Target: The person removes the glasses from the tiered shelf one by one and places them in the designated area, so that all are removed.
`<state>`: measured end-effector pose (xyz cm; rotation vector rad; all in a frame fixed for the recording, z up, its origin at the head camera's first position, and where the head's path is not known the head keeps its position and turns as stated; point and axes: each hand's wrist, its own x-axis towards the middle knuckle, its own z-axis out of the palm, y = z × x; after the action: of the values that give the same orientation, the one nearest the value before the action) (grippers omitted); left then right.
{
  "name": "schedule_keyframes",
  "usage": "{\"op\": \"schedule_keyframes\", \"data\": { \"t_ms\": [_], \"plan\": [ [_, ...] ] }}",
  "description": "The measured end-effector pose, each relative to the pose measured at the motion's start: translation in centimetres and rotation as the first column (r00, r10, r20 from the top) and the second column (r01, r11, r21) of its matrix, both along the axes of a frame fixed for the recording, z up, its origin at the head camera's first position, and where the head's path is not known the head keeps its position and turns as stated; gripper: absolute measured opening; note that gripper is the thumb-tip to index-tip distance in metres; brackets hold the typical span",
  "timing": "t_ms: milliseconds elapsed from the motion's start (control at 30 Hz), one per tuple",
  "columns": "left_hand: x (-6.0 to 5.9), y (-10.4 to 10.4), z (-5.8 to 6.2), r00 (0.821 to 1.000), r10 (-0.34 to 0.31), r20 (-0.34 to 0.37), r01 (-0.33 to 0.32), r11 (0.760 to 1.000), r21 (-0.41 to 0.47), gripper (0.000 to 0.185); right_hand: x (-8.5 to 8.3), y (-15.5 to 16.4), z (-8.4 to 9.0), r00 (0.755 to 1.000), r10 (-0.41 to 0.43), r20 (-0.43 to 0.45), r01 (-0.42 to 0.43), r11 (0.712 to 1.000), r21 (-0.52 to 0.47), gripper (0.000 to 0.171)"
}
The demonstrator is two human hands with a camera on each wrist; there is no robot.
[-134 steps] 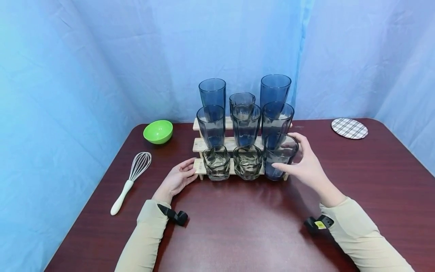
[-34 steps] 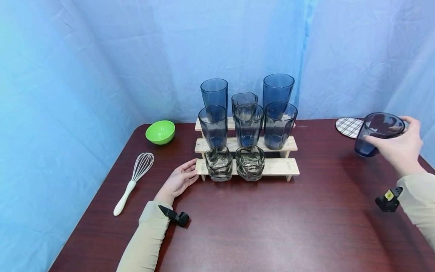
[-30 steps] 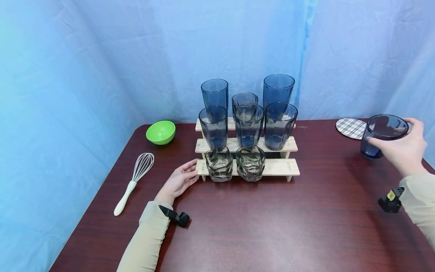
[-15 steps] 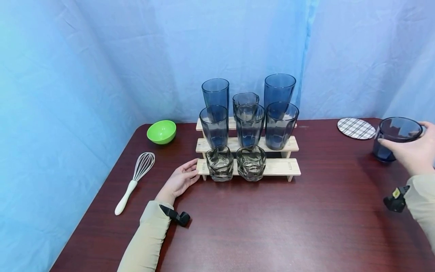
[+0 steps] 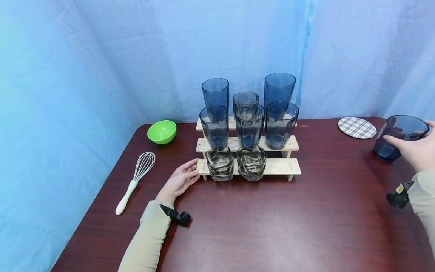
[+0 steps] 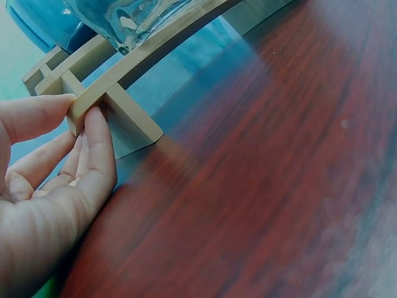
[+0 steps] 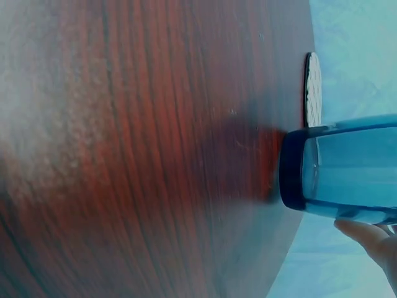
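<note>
My left hand point(image 5: 180, 180) pinches the left end of the lowest shelf of a three-step wooden stand point(image 5: 280, 166); the left wrist view shows thumb and fingers point(image 6: 96, 146) on the board's corner. Toward the table's right edge, my right hand point(image 5: 419, 151) grips a blue-tinted tumbler point(image 5: 389, 145) by its sides. The tumbler leans slightly, its base point(image 7: 291, 171) close over the tabletop. Part of the right hand lies outside the head view. Two short wavy glasses point(image 5: 220, 164) stand on the lowest shelf, left and middle; its right end is bare.
Three tall tumblers point(image 5: 213, 128) line the middle shelf. Behind them are two more tall ones point(image 5: 279, 87) and a short glass point(image 5: 245, 99). A checked round coaster point(image 5: 357, 127) lies back right; a green bowl point(image 5: 161, 132) and a whisk point(image 5: 127, 194) are left.
My right hand has taken the tumbler from the lowest shelf's right end and carried it right, past the coaster. Over the last second it shifts slightly further right. My left hand stays put.
</note>
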<state>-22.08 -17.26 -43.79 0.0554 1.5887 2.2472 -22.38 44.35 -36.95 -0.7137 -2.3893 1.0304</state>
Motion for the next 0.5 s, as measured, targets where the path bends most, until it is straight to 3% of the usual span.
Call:
{"op": "schedule_keyframes", "data": {
  "t_ms": [267,500],
  "plan": [
    [0.0,0.0,0.0,1.0,-0.003,-0.001,0.003,1.0,0.004,0.059,-0.4,1.2,-0.9,0.999,-0.034,-0.04,0.033,0.999,-0.041,0.086],
    [0.0,0.0,-0.1,1.0,-0.004,-0.002,0.004,1.0,0.018,0.058,-6.6,12.4,-10.1,0.996,0.014,-0.086,-0.01,0.999,0.044,0.092]
  ]
}}
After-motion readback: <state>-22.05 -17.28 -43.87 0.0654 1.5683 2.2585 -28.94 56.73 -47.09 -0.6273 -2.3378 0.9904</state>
